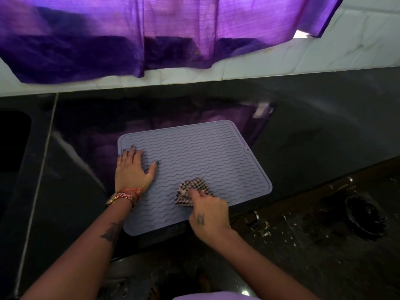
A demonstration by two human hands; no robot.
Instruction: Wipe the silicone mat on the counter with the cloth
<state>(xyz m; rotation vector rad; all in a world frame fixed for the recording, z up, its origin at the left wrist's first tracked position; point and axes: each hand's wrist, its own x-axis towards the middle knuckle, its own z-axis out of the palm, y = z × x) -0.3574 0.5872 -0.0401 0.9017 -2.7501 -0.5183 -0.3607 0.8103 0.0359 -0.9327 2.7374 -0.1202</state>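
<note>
Head view: two hands on a lavender silicone mat [194,161] lying on a dark glossy counter [313,131], one flat, one holding a checked cloth [193,189].

Going left to right: a dark sink recess [13,144] sits at the far left edge of the counter; next, the left hand [132,169] lies palm-down on the mat's left side, fingers straight and spread, with a rose-gold watch [121,199] and an orange thread at the wrist. To its right, the right hand [208,215] pinches the bunched cloth between curled fingers and presses it onto the mat's near-right area, close to the front edge. Further right, below the counter edge, the floor [303,245] shows scattered pale crumbs and a dark round object [363,217]. Above, a purple curtain [151,35] hangs over the white tiled wall [346,46].
</note>
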